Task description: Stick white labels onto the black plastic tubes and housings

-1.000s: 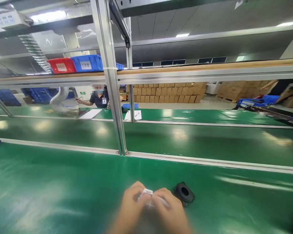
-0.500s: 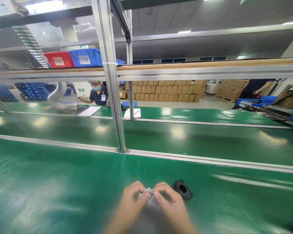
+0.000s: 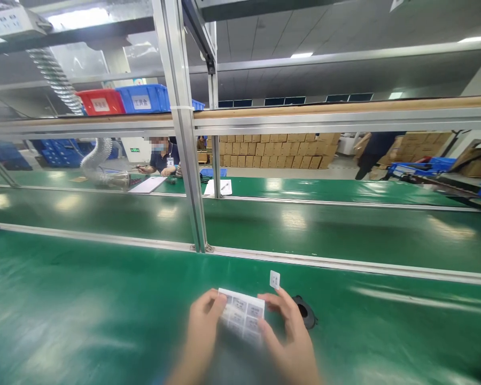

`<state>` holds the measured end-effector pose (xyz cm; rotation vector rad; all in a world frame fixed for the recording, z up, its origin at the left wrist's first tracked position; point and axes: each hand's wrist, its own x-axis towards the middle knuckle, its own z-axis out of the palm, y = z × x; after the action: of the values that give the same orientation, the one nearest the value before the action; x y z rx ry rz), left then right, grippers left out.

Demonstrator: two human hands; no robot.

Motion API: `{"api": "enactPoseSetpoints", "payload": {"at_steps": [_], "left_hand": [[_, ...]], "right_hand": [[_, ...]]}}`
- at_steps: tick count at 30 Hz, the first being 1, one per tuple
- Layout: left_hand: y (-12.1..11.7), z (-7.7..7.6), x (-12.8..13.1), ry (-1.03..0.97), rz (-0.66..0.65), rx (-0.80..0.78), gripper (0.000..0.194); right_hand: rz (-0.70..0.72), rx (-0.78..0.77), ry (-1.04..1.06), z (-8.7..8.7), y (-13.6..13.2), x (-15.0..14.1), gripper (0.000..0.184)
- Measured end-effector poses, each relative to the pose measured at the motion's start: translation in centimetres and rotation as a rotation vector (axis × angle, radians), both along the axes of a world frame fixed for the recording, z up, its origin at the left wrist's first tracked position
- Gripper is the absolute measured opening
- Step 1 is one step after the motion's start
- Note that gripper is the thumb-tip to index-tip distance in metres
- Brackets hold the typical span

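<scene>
- 2 hands: the left hand pinches the sheet's left edge between thumb and finger; the right hand closes its thumb and a finger on the right edge.
- 1 sheet of printed labels, stretched between both hands over the worktop, short of its far edge. Probably it is spread this way to keep it flat and facing the wearer. At least 4 printed squares show; blur hides the full count.
- 1 loose label, upright on a raised right fingertip, apart from the sheet. Its own tackiness presumably holds it, leaving the thumb free for the sheet.
- 1 black ring, lying on the worktop just beyond the right hand, which partly hides it; likely set aside there within reach.
- 1 near post at the worktop's far edge, seemingly bearing the shelf.
- On the shelf, 1 red bin and 1 blue bin, tagged in front, likely for sorting. I cannot tell whether blue beyond the post is a 2nd.
</scene>
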<state>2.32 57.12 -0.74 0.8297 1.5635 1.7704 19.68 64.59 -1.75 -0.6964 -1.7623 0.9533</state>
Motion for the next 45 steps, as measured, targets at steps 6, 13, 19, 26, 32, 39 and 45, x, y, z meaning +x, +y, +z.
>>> {"api": "enactPoseSetpoints", "payload": {"at_steps": [6, 13, 19, 26, 32, 39, 45], "left_hand": [[-0.7, 1.8, -0.1, 0.318, -0.064, 0.136, 0.072], [-0.9, 3.0, -0.3, 0.651, -0.251, -0.022, 0.010], [0.4, 0.2, -2.9, 0.954, -0.101, -0.130, 0.016], [0.2, -0.5, -2.5, 1.200, 0.122, -0.004, 0.044], [-0.9, 0.6, 0.5, 0.786, -0.069, 0.099, 0.019], [0.5, 1.8, 4.6, -0.516, -0.581, -0.121, 0.047], [1.0, 1.8, 5.6, -0.854, -0.744, -0.213, 0.054]], "right_hand": [[-0.093, -0.031, -0.047, -0.1, -0.3, 0.0, 0.036], [-0.018, 0.325, -0.183, 0.5, 0.3, 0.4, 0.036], [-0.177, 0.260, -0.494, 1.2, 4.2, 4.7, 0.081], [-0.086, -0.352, -0.026, 2.2, 4.5, 5.4, 0.059], [0.168, -0.815, 0.403, 4.6, 2.2, 4.1, 0.055], [0.310, -0.802, 0.492, 4.3, 1.1, 2.9, 0.053], [0.329, -0.782, 0.416, 4.2, 1.2, 2.9, 0.050]]}}
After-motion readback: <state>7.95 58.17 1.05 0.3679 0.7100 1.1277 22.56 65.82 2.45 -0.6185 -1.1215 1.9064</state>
